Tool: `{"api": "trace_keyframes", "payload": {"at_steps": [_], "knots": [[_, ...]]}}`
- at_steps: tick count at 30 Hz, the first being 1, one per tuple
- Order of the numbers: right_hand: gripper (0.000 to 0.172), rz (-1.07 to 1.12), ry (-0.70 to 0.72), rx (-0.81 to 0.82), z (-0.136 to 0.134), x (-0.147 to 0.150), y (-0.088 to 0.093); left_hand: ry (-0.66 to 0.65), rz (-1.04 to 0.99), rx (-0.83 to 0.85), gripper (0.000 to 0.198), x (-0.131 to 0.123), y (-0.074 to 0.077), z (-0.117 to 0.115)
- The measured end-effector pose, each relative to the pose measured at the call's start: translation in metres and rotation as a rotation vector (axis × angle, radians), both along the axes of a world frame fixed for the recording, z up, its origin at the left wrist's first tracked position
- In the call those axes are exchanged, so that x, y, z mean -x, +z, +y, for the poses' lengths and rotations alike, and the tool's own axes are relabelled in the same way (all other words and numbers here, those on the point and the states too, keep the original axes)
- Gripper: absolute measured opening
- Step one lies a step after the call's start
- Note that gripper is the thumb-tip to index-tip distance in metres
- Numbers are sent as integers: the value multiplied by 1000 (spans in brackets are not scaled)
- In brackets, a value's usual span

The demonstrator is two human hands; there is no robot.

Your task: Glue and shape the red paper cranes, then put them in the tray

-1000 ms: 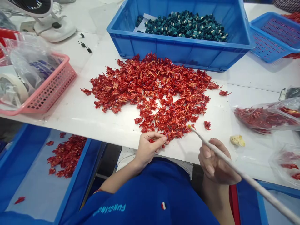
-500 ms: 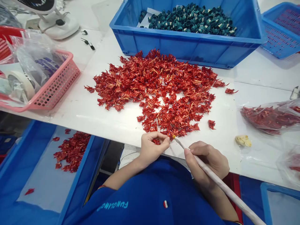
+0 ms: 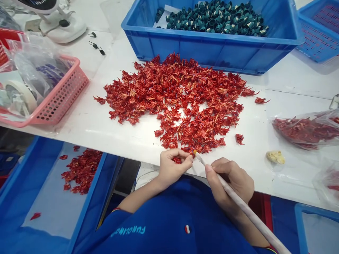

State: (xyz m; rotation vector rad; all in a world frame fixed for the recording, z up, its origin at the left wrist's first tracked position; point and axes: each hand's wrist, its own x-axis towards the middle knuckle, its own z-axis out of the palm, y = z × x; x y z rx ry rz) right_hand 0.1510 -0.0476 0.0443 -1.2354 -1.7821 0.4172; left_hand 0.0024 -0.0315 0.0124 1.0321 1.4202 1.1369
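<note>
A wide pile of small red folded pieces (image 3: 180, 95) covers the white table (image 3: 87, 123). My left hand (image 3: 172, 167) rests at the table's near edge, fingers pinched on one red piece (image 3: 177, 160). My right hand (image 3: 230, 180) is closed round a long white stick (image 3: 243, 206), whose yellow tip (image 3: 195, 152) touches the piece at my left fingertips.
A blue crate (image 3: 212, 46) of dark green pieces (image 3: 212, 21) stands behind the pile. A pink basket (image 3: 53, 98) sits left, bags of red pieces (image 3: 304, 130) right, a yellowish lump (image 3: 275, 157) nearby. A blue bin (image 3: 53, 197) below left holds red pieces (image 3: 82, 171). A blue basket (image 3: 317, 35) is far right.
My right hand swung the stick leftward, bringing its tip from the pile's right edge to my left fingertips. The left hand stayed pinched on its piece.
</note>
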Motion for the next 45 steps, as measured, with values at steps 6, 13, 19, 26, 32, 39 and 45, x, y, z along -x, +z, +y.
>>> {"api": "trace_keyframes", "payload": {"at_steps": [6,13,19,26,32,39,45], "knots": [[21,-15,3,-34,-1,-2,1,-24,0,-12,15,0,0,-1],[21,-75,31,-15,-1,-4,5,-26,-6,-10,17,0,-1,-2],[22,-49,46,-22,-4,-4,4,-35,-88,42,21,0,-2,-1],[20,53,13,-93,-7,-6,2,-36,-162,85,23,2,-4,-1],[24,-46,99,-5,-3,-4,6,-40,-160,105,21,2,-4,-1],[26,-44,172,75,-4,-8,5,-19,-277,183,22,2,-9,1],[11,127,-205,63,-21,-29,-14,-11,-415,295,29,1,-1,7]]}}
